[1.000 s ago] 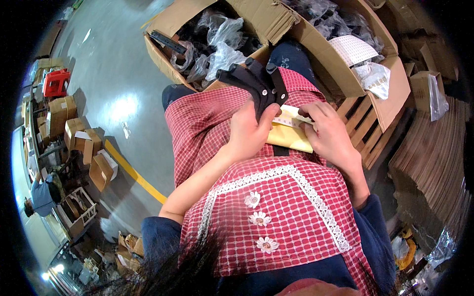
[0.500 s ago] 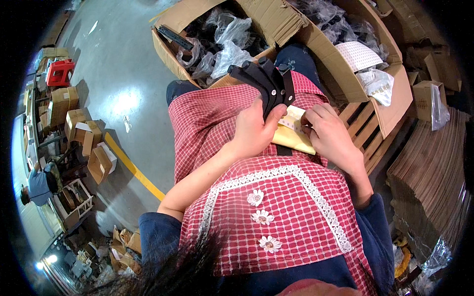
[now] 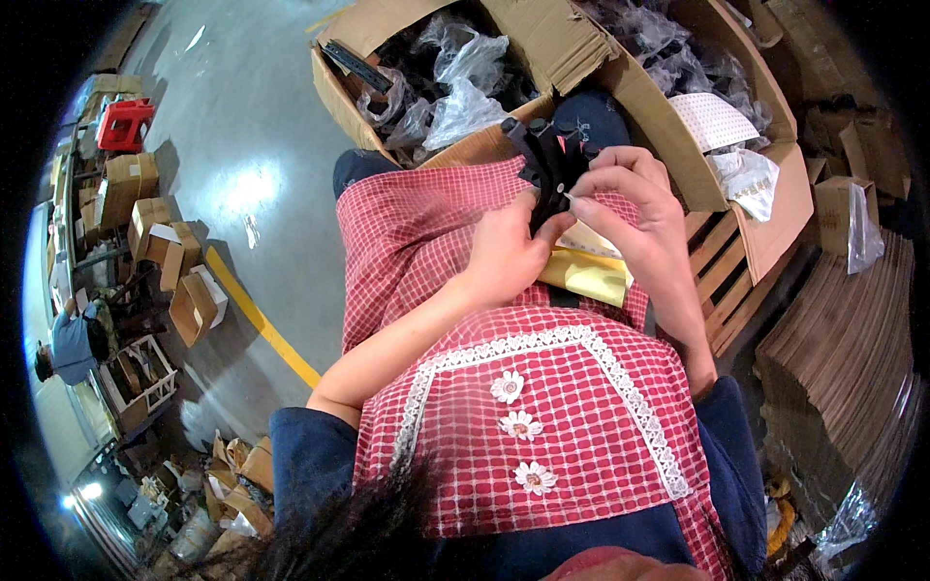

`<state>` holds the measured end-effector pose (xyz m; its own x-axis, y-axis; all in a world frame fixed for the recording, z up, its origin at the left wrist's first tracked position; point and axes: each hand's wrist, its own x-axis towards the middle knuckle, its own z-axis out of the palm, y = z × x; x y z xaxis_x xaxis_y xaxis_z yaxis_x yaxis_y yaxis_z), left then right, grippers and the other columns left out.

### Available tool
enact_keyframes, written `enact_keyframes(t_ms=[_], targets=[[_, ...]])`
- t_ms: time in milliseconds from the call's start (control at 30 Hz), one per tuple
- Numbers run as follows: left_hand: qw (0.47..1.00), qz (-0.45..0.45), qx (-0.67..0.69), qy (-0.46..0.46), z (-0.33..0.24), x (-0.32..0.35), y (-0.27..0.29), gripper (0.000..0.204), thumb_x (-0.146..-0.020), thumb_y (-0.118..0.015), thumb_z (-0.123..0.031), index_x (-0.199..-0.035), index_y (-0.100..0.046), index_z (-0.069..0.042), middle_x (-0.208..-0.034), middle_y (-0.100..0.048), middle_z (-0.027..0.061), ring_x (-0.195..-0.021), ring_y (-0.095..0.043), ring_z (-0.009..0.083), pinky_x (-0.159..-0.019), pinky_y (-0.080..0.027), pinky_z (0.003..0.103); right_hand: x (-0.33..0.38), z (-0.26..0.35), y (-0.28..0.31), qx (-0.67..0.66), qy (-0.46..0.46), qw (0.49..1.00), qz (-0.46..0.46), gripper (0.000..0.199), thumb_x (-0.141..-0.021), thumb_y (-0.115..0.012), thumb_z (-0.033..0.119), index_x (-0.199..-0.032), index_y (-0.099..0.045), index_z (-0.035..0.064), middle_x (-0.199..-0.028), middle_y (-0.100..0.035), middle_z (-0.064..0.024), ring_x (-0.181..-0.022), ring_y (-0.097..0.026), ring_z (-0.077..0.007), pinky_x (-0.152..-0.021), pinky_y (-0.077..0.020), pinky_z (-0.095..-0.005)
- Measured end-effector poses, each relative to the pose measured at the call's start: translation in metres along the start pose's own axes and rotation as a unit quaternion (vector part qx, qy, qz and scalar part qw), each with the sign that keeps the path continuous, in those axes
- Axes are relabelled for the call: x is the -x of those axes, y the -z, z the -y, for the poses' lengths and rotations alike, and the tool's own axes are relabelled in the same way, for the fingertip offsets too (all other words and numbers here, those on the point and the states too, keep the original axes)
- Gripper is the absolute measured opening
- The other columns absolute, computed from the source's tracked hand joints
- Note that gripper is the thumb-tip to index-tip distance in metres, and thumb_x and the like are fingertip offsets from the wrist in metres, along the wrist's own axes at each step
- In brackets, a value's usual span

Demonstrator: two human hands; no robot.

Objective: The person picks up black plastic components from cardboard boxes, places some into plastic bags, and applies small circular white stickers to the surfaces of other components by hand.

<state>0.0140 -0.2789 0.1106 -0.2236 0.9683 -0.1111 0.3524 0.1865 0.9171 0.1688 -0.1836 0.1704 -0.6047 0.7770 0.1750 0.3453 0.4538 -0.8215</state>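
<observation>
My left hand [image 3: 506, 250] is closed around the lower ends of several flat black strip-shaped parts [image 3: 548, 155], bunched and fanned upward above my lap. A small round white sticker shows on one of them. My right hand [image 3: 635, 205] is raised beside the parts, thumb and forefinger pinched at their side; a tiny white piece, apparently a sticker, shows at the fingertips. Below both hands, a sticker sheet [image 3: 593, 275] with yellow backing and a white dotted face lies on my red checked apron [image 3: 417, 232], partly covered by the left hand.
Ahead stands an open carton [image 3: 339, 102] of black parts in clear plastic bags. A second carton [image 3: 644, 121] at the right holds more bags and a white dotted sheet [image 3: 715, 120]. Flattened cardboard [image 3: 838, 329] is stacked at far right; a person [image 3: 73, 344] is at far left.
My right hand has lifted from the sticker sheet up to the black parts. The parts have turned and bunched closer together in my left hand.
</observation>
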Motion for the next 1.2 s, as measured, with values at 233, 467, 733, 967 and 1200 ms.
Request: enact_keyframes(t_ms=[233, 467, 733, 967, 1200], targets=[[1.0, -0.011, 0.012, 0.027, 0.004, -0.002, -0.005, 0.036, -0.094, -0.068, -0.032, -0.103, -0.062, 0.001, -0.083, -0.07, 0.0245, -0.078, -0.07, 0.0427, -0.067, -0.054, 0.049, 0.003, -0.02, -0.034, -0.08, -0.063, 0.993, -0.057, 0.014, -0.082, -0.075, 0.016, -0.094, -0.075, 0.0089, -0.116, -0.057, -0.0145, -0.117, -0.053, -0.0277, -0.104, -0.04, -0.0383], [0.996, 0.057, -0.062, 0.028, 0.006, -0.002, -0.008, 0.036, -0.09, -0.069, -0.033, -0.1, -0.065, 0.002, -0.085, -0.07, 0.0251, -0.079, -0.069, 0.0441, -0.072, -0.055, 0.052, -0.016, -0.024, -0.019, -0.047, 0.046, 0.997, -0.04, 0.041, -0.082, -0.073, 0.012, -0.118, -0.057, 0.0027, -0.132, -0.059, -0.0203, -0.121, -0.059, -0.032, -0.104, -0.0434, -0.0396], [0.989, 0.135, -0.057, 0.013, -0.001, -0.007, -0.003, 0.037, -0.086, -0.071, -0.032, -0.106, -0.067, -0.001, -0.09, -0.071, 0.0239, -0.087, -0.069, 0.0428, -0.078, -0.055, 0.05, -0.059, -0.009, 0.01, 0.046, 0.03, 0.981, 0.184, 0.061, -0.08, -0.075, 0.01, -0.133, -0.046, 0.0044, -0.113, -0.072, -0.0149, -0.104, -0.069, -0.0329, -0.086, -0.0532, -0.0377], [0.986, 0.151, -0.063, 0.033, 0.012, -0.007, -0.007, 0.041, -0.087, -0.071, -0.039, -0.105, -0.07, -0.001, -0.093, -0.072, 0.022, -0.089, -0.07, 0.0392, -0.08, -0.055, 0.047, -0.052, -0.018, -0.015, -0.029, 0.086, 0.975, 0.202, 0.069, -0.084, -0.073, 0.007, -0.146, -0.042, 0.0118, -0.121, -0.072, -0.006, -0.115, -0.065, -0.0287, -0.095, -0.051, -0.0383], [0.99, 0.111, 0.005, 0.084, 0.022, -0.01, -0.014, 0.044, -0.085, -0.073, -0.042, -0.087, -0.073, 0.002, -0.081, -0.071, 0.0229, -0.08, -0.071, 0.0399, -0.073, -0.054, 0.047, -0.042, -0.025, -0.026, 0.021, 0.05, 0.996, 0.065, 0.04, -0.085, -0.075, 0.017, -0.122, -0.064, 0.0092, -0.129, -0.065, -0.0112, -0.117, -0.059, -0.0289, -0.102, -0.044, -0.0378]])
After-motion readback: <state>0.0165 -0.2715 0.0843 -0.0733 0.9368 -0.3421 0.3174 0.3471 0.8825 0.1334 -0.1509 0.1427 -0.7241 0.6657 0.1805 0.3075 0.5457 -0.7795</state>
